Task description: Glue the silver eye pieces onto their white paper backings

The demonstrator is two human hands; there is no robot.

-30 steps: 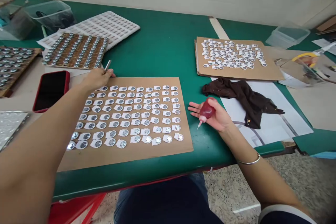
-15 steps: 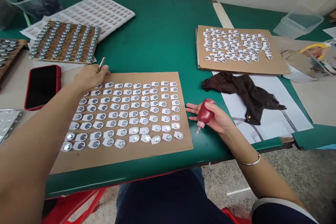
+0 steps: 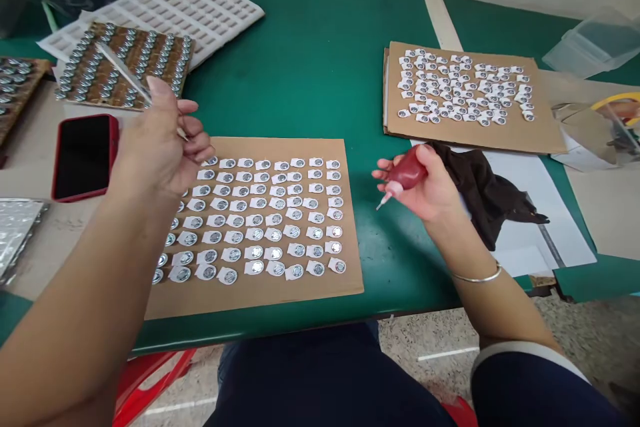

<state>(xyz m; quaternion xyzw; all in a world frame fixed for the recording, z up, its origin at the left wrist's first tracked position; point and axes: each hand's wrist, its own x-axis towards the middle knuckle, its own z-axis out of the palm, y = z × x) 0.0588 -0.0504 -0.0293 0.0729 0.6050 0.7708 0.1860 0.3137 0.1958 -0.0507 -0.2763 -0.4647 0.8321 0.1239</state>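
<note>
Left fingers [image 3: 173, 137] grip slim metallic tool [image 3: 123, 71] above flat brown cardboard sheet [image 3: 300, 290]; right fingers [image 3: 407, 180] grip soft red squeeze bottle [image 3: 413, 169], bare green tabletop [image 3: 390, 247] beneath.

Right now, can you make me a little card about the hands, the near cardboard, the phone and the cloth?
Left hand: holding a thin tool
Right hand: holding a red squeeze bottle, tip slanting down
Near cardboard: rows of round silver pieces on white tabs
Phone: red case, dark screen
Cloth: dark brown, crumpled on white paper
</note>
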